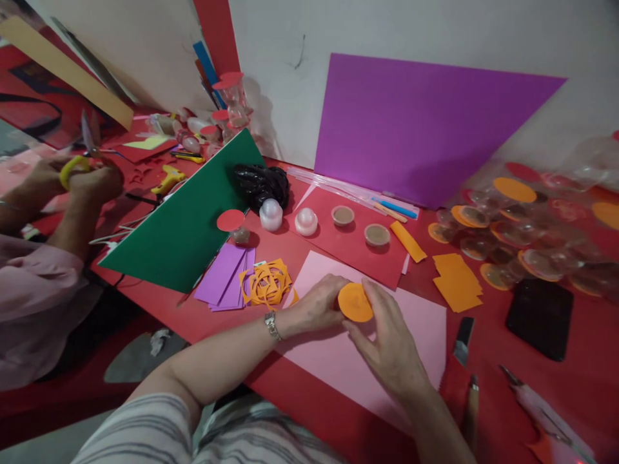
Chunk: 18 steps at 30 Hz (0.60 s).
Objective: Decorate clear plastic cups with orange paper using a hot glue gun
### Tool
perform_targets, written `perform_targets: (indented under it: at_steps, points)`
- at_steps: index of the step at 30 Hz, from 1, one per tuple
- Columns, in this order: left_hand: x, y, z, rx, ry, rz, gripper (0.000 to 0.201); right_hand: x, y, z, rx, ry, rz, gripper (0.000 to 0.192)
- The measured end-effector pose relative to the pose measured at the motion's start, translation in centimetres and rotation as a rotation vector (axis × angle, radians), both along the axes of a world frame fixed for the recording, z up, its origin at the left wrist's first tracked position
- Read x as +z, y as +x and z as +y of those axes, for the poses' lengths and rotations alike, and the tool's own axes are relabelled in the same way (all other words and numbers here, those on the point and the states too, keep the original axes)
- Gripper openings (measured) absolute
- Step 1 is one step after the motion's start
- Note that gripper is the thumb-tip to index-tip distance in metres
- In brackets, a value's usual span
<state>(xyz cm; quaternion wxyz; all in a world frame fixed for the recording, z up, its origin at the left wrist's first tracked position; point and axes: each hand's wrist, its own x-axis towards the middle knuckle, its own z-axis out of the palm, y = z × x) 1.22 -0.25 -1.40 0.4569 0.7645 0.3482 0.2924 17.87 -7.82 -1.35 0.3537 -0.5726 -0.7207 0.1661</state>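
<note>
Orange disc [356, 302]: between the two hands, above the pink sheet [319, 274]; whatever lies beneath it is hidden.
Right hand [389, 332]: gripping the disc, fingers at its right edge, thumb below.
Left hand [322, 301]: curled at the disc's left edge, fingertips partly hidden; cannot tell its grip.
Open cups [377, 235]: two on the red sheet [358, 259] beyond the hands, each with greyish-brown fill.
Translucent cups [271, 214]: left of those, contents unclear.
Red-topped cup [240, 235]: beside the green board [188, 225], brownish matter inside.
Orange-topped cups [503, 225]: clustered at right, several with brown fill.
</note>
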Motion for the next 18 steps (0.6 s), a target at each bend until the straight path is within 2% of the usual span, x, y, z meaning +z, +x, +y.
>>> perform_targets:
  at_steps: [2,5,9,13,18]
  points:
    - [-0.2,-0.1,0.0,-0.004,-0.001,-0.003,0.023,-0.2,-0.1,-0.1,-0.034,-0.04,0.067,0.064]
    - [-0.2,-0.2,-0.2,0.008,-0.011,-0.067,0.026,-0.6,0.1,-0.3,-0.089,-0.14,0.237,0.076]
    - [0.1,-0.4,-0.3,0.039,0.013,-0.194,0.038,-1.4,0.8,-0.8,-0.083,-0.326,0.641,0.079]
    - [0.1,-0.5,-0.3,0.06,0.16,-0.179,0.03,-1.3,1.2,-0.8,0.008,-0.485,1.019,0.069]
    - [-0.2,-0.6,-0.9,-0.004,0.396,-0.171,0.026,0.2,0.5,-0.3,0.05,-0.582,1.174,0.059]
